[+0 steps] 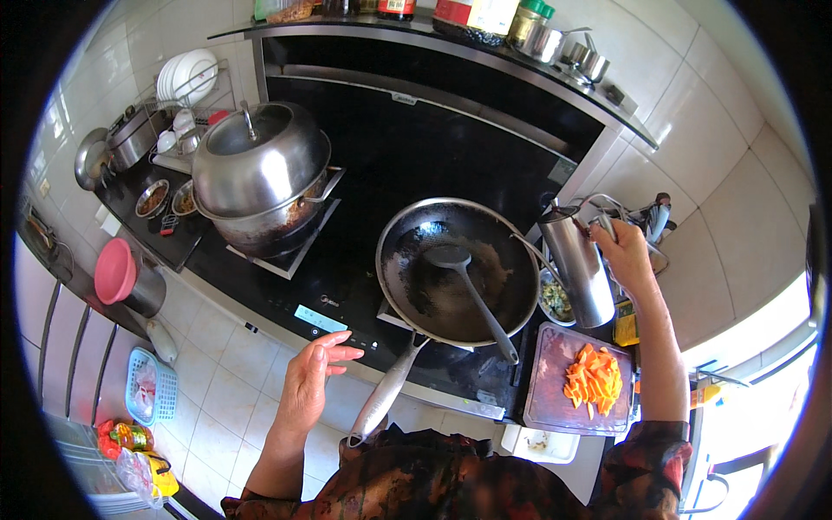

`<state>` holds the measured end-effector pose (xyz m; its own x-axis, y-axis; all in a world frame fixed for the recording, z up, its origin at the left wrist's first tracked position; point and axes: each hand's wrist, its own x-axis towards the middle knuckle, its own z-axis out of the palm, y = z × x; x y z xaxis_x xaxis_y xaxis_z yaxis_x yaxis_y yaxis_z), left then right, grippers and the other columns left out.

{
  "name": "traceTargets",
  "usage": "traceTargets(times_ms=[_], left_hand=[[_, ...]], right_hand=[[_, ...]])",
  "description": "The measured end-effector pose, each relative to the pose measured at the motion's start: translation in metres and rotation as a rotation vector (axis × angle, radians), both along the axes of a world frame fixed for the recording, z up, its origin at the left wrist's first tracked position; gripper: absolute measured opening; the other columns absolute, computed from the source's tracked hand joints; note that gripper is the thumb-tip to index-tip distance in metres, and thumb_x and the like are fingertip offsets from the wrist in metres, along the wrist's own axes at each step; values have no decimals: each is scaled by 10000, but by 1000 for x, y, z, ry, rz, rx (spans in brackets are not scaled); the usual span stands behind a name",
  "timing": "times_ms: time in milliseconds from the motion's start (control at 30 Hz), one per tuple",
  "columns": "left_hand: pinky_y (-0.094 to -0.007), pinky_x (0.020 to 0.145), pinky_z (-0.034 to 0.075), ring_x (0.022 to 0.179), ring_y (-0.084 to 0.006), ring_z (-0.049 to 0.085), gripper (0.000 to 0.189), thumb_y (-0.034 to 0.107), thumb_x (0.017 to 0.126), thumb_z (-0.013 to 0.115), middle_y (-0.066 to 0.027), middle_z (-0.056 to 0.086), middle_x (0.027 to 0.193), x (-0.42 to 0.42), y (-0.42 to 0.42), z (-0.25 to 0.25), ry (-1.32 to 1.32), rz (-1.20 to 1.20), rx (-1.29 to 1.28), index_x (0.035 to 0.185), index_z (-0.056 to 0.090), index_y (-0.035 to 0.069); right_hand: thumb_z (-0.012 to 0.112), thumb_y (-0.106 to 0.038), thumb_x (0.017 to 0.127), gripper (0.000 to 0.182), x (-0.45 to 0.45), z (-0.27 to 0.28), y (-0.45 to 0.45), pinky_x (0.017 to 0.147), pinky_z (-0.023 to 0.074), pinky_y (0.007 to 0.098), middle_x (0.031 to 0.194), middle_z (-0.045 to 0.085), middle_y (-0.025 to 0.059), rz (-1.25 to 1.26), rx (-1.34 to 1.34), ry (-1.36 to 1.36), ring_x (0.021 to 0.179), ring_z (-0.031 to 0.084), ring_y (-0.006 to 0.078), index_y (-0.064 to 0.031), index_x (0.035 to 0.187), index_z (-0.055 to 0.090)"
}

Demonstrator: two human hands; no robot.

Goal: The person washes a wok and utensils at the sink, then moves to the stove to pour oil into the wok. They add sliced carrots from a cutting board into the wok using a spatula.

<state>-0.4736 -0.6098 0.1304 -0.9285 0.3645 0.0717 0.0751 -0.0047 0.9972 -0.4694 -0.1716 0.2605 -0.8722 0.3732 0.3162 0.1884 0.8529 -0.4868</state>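
Observation:
A dark wok (442, 292) with a long metal handle sits on the right burner, and a grey spatula (480, 296) rests in it, its handle over the near right rim. My right hand (625, 255) grips the handle of a tall stainless steel oil pot (578, 266), whose long thin spout reaches over the wok's right rim. Whether anything flows from the spout cannot be told. My left hand (317, 374) hangs with fingers apart near the stove's front edge, left of the wok handle, holding nothing. Sliced carrots (593, 382) lie on a plastic cutting board (546, 390) at the right.
A large lidded steel pot (260, 175) stands on the left burner. Behind the cutting board is a bowl of chopped food (556, 300). Small bowls (153, 198) and a dish rack (188, 133) are at the far left. A shelf (416, 29) with jars spans the back.

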Motion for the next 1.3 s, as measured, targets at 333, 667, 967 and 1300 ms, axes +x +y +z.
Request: traceTargets(times_ms=[333, 667, 967, 1300], left_hand=[[-346, 808, 478, 951, -238, 624, 622, 499, 975, 250, -167, 660, 982, -1, 1, 2, 11, 10, -37, 1204, 517, -13], [-326, 804, 474, 950, -212, 618, 557, 437, 993, 256, -141, 665, 982, 1, -2, 0, -8, 6, 3, 1210, 521, -3], [-347, 807, 476, 958, -241, 620, 604, 475, 982, 245, -167, 659, 987, 2, -1, -1, -1, 5, -21, 1209, 519, -13], [-313, 797, 477, 949, -201, 618, 544, 415, 1001, 244, -133, 665, 983, -1, 0, -2, 2, -14, -13, 1214, 519, -3]], right_hand=[[595, -258, 862, 316, -15, 6, -35, 504, 380, 318, 554, 497, 65, 67, -44, 74, 532, 428, 119, 43, 769, 608], [605, -243, 873, 295, -9, 21, -76, 474, 392, 307, 578, 559, 83, 157, -111, -112, 514, 493, 122, 30, 771, 647], [621, -228, 858, 268, 14, 21, -74, 495, 401, 286, 627, 595, 106, 216, -54, -190, 526, 515, 141, 33, 805, 657], [579, -230, 865, 275, -1, 20, -106, 497, 424, 295, 611, 585, 99, 391, -99, -249, 534, 533, 124, 30, 812, 652]])
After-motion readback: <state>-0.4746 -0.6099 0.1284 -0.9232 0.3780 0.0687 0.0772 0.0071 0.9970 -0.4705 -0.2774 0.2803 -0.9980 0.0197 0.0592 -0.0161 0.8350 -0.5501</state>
